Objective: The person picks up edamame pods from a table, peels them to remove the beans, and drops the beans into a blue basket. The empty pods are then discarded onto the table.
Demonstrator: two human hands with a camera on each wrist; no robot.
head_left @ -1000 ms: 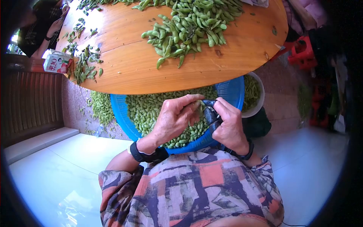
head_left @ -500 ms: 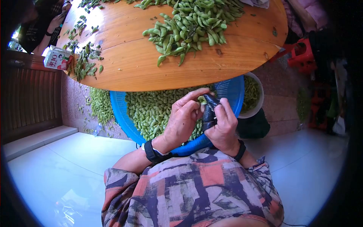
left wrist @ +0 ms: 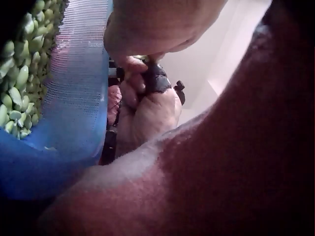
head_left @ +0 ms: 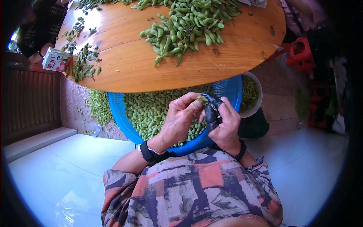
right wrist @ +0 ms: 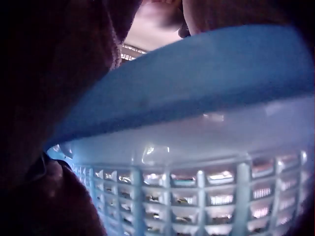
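Observation:
Both hands meet over a blue plastic basket heaped with shelled green soybeans. Between thumb and forefinger the left hand pinches a small green soybean pod. Black coverings wrap the thumb and forefinger of the right hand, whose fingertips grip the same pod from the other side. The left wrist view shows the right hand below the left fingers, beside the basket wall. Only the basket's rim and lattice side fill most of the right wrist view; the pod is hidden there.
A wooden table overhangs the basket's far side, bearing a pile of whole soybean pods, loose leaves and a drink carton. Empty-looking pods lie on the floor at left; a white bucket stands right.
The left hand has shifted right and its wrist has swung inward since a second ago. The pod, pale and spread half a second ago, now shows smaller between the fingertips.

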